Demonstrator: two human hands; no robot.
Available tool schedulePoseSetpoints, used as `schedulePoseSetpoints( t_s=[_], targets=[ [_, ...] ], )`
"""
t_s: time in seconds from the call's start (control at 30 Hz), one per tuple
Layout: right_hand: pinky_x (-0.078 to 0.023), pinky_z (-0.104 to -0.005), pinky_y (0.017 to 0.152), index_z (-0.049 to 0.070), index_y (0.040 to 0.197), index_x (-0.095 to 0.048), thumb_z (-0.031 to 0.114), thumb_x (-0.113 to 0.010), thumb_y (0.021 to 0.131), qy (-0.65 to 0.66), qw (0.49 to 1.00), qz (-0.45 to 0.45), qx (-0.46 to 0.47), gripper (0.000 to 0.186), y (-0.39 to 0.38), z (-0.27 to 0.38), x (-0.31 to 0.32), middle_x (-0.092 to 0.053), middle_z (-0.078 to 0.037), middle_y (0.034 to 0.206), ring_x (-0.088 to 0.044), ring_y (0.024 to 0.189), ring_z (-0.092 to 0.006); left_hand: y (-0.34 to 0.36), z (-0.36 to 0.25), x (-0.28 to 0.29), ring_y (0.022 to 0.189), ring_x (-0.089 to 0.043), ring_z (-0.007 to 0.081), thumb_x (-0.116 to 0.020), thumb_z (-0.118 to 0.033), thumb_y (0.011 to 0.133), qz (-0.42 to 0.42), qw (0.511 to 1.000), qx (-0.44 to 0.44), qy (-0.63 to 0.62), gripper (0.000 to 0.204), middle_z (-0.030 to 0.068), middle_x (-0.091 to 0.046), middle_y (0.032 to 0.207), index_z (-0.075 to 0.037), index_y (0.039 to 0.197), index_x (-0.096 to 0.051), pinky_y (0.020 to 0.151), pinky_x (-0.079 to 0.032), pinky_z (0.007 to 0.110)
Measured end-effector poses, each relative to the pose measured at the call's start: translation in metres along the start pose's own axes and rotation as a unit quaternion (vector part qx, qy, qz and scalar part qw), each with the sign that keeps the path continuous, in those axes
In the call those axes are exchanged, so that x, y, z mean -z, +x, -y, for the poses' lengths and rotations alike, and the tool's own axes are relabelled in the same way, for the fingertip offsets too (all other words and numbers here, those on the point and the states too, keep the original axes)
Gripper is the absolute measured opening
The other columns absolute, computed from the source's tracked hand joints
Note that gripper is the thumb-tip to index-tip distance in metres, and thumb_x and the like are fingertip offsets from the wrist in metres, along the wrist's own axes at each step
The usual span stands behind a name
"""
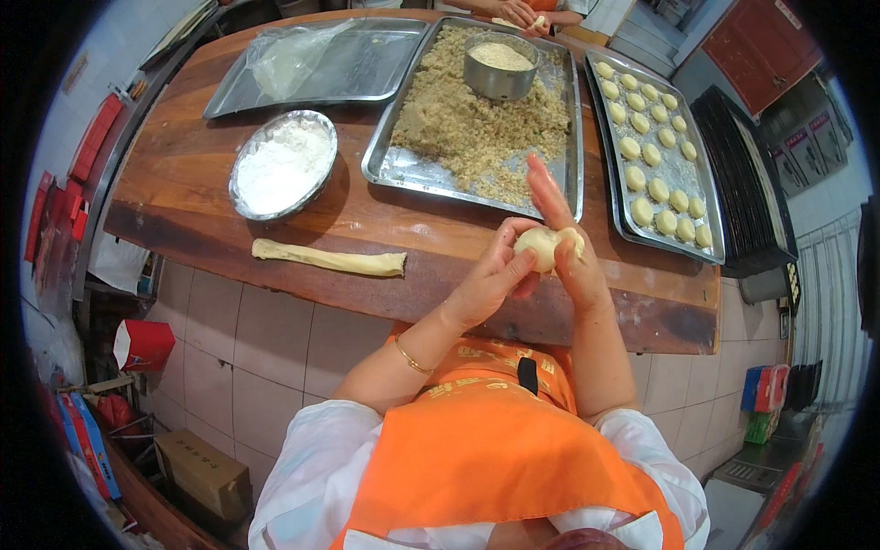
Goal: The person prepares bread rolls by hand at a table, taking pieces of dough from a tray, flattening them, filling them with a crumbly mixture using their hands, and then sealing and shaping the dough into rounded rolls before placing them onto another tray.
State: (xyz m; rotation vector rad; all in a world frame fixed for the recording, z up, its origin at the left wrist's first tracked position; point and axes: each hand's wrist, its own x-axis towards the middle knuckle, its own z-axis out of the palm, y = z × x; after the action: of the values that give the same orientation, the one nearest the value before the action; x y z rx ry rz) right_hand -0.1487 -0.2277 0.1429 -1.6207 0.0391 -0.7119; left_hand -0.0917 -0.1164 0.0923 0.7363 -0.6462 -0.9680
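Note:
Over the near edge of the table, my left hand [506, 263] curls around a pale, round dough ball [534, 246], its thumb pressed on the front. My right hand [583, 270] meets it from the other side, with its long fingers stretched upward. A torn flap of dough [572, 241] sticks out at the right thumb, joined to or touching the ball; I cannot tell which. On the wood to the left lies a long dough strip [328, 258]. Behind my hands, a metal tray [394, 170] holds crumbly brown filling [458, 110].
A bowl of white flour [282, 170] stands left of the filling. A round tin of pale seeds or crumbs [500, 69] sits in the filling. At right, another tray [616, 174] carries several dough rounds [658, 190]. Beyond the table, another person's hands [522, 14] hold dough.

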Motion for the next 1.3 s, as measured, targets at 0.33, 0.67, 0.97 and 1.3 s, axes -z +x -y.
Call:
schedulePoseSetpoints(
  t_s=[0.33,0.67,0.97,1.3],
  targets=[
    [-0.018,-0.0513,0.122,0.006,0.113,-0.076,0.063,-0.033,0.103,-0.056,0.986,0.152,-0.05,0.072,0.0,-0.018,0.036,-0.059,-0.016,0.141,-0.029,0.15,-0.0337,0.0,0.003,-0.011,0.066,-0.047,0.0055,-0.048,-0.052,0.104,-0.053,0.995,-0.035,0.072,0.049,-0.0005,-0.055,0.092,-0.008,0.126,-0.048,0.055,-0.038,0.019],
    [-0.02,-0.0512,0.122,0.006,0.115,-0.075,0.06,-0.029,0.105,-0.084,0.977,0.19,-0.038,0.072,0.001,-0.016,0.036,-0.061,-0.015,0.139,-0.034,0.147,-0.0346,0.004,0.015,0.01,0.069,-0.048,0.0048,-0.055,-0.043,0.102,0.015,0.994,-0.059,0.085,0.044,-0.0001,-0.055,0.096,-0.01,0.13,-0.044,0.054,-0.036,0.019],
    [-0.021,-0.0509,0.121,0.007,0.106,-0.078,0.062,-0.029,0.104,-0.043,0.992,0.116,-0.021,0.074,-0.003,-0.012,0.011,-0.063,-0.011,0.137,-0.035,0.148,-0.031,0.0,0.017,0.042,0.074,-0.057,0.0107,-0.052,-0.037,0.103,0.088,0.994,0.039,0.06,0.044,0.0051,-0.058,0.103,-0.009,0.135,-0.044,0.059,-0.046,0.022],
    [-0.051,-0.0322,0.067,0.004,0.091,-0.07,0.023,-0.074,0.09,-0.39,0.912,0.072,-0.1,0.02,0.004,0.025,0.022,-0.066,-0.012,0.079,-0.065,0.075,-0.0165,-0.001,0.016,0.01,0.09,-0.061,0.0137,-0.05,-0.04,0.106,-0.049,0.996,0.033,-0.074,0.04,0.0053,-0.059,0.11,-0.008,0.129,-0.045,0.076,-0.052,0.028]
  ],
)
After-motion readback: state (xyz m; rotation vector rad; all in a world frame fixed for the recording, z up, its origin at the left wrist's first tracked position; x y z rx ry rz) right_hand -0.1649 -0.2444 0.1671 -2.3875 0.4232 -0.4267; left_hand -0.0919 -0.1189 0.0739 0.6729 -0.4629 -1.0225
